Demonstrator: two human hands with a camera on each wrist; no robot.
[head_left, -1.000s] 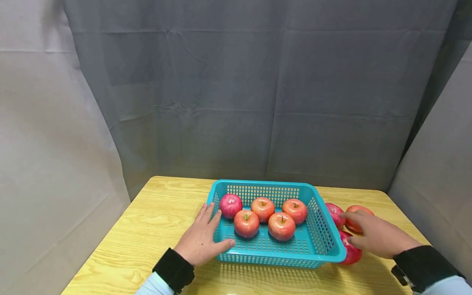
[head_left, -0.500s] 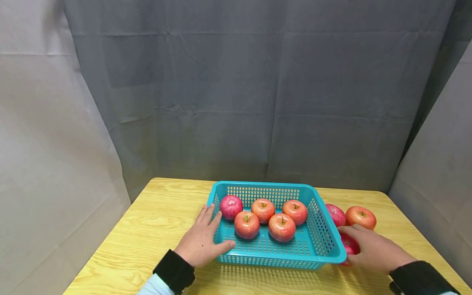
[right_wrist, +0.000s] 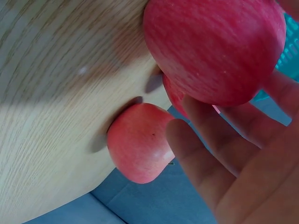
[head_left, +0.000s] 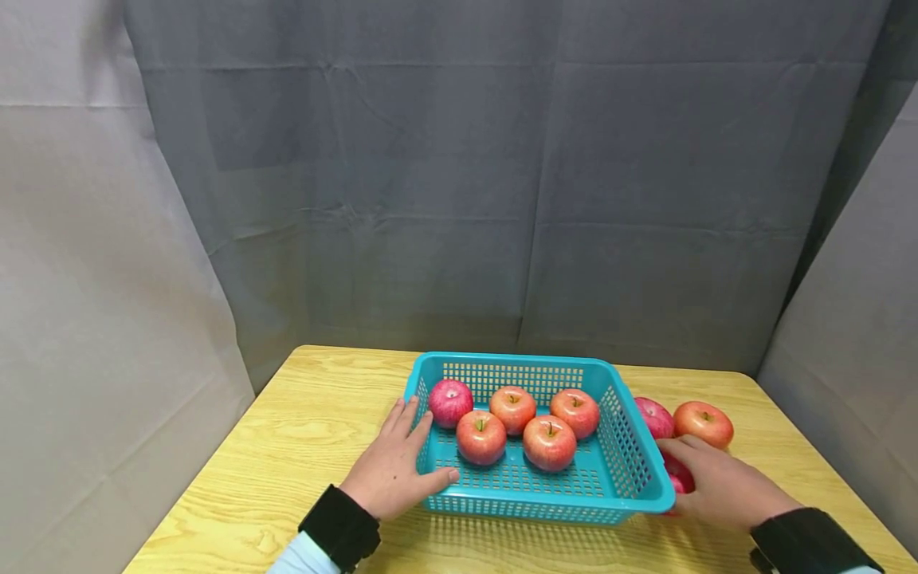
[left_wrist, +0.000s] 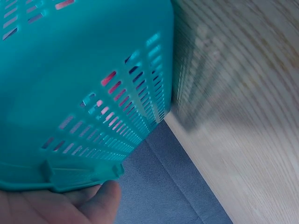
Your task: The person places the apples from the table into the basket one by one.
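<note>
A blue-green plastic basket [head_left: 545,504] stands on the table, and several apples lie in it. My left hand [head_left: 390,472] rests against the basket's left side with spread, straight fingers, its thumb over the near rim. In the left wrist view the fingertips [left_wrist: 106,198] touch the rim. At the basket's right side my right hand [head_left: 727,488] holds a deep-red apple [right_wrist: 215,51] between thumb and fingers; the hand partly covers it in the head view. Behind it lie a dark-pink apple [head_left: 654,417] and a lighter red apple [head_left: 703,423].
Inside the basket are a dark-pink apple [head_left: 450,403] at the left and several orange-red apples, one at the front right [head_left: 548,443]. The wooden table [head_left: 287,446] ends at a grey cloth backdrop [head_left: 430,199]. Pale cloth walls [head_left: 107,319] flank both sides.
My right hand has moved down and toward me from over the loose apples and taken hold of the near deep-red one. The left hand and basket keep their places.
</note>
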